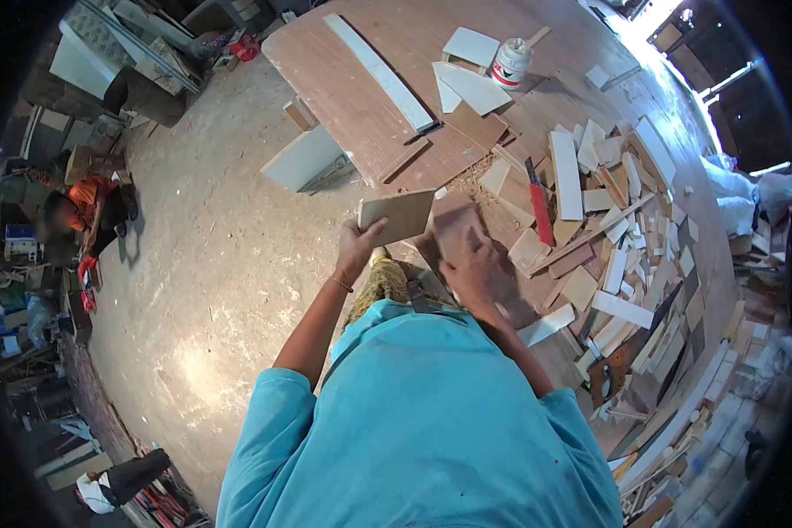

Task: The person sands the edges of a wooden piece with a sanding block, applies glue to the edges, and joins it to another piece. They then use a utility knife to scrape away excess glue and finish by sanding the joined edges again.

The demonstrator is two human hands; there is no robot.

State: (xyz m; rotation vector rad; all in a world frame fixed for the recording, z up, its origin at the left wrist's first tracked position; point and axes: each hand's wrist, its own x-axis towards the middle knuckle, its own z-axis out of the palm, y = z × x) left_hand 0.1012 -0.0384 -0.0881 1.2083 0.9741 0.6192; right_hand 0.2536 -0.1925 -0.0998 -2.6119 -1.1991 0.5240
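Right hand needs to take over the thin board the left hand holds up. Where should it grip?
Probably take the thin board by its free right edge, coming from the right: the left hand pinches its lower left corner, leaving that edge bare and close to the right hand.

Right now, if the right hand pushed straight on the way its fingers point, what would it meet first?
The right hand seems to rest on a brown wooden piece; further on lies a sawdust heap, though depth is unclear.
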